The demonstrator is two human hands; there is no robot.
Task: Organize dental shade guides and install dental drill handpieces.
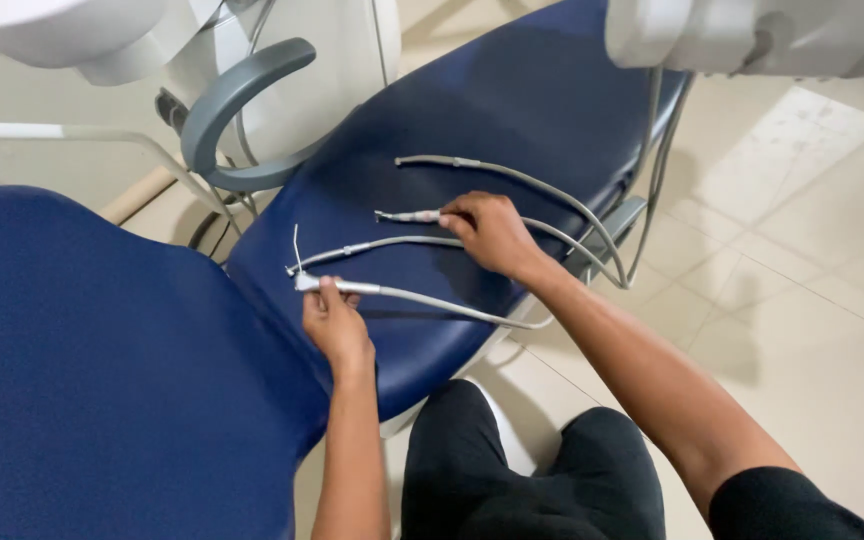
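the left hand [335, 322] is clenched on a handpiece [337, 286] near its head, pinning it on the blue chair seat [512, 110]. a thin bent tip [297, 246] rises from the head of that handpiece, and its grey hose [452, 305] runs right across the seat and curves off the edge.

the right hand [490, 232] lies further up the seat, its fingers closed on the back end of a second handpiece [407, 216], whose tip points left. a third tool [372, 246] lies on the seat between the two hands, passing just under the right hand's fingers; whether they touch it i cannot tell. a fourth hose [472, 166] lies above the right hand, apart from it, and bends down over the seat's right edge with the others.

the blue backrest [102, 380] fills the lower left. a grey armrest [227, 105] arches above the seat at the upper left, beside a white unit [292, 90]. a white tray unit [752, 35] hangs at the top right, with hoses dropping from it. the person's dark-clad knees [532, 470] sit below, over a pale tiled floor [802, 250].
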